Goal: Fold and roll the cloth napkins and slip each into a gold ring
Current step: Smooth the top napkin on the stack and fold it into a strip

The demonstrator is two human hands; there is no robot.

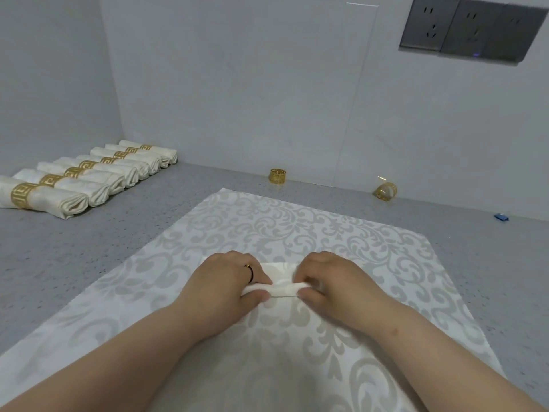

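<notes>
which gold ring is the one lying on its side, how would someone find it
Start at the grey socket panel high on the back wall and drop to where wall meets counter. Two loose gold rings sit there. The tipped ring is the right one, opening facing out; the upright ring stands to its left.

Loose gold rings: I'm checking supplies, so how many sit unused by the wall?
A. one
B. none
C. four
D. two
D: one ring stands near the wall's middle and a second ring lies tilted further right; every other ring already wraps a rolled napkin.
</notes>
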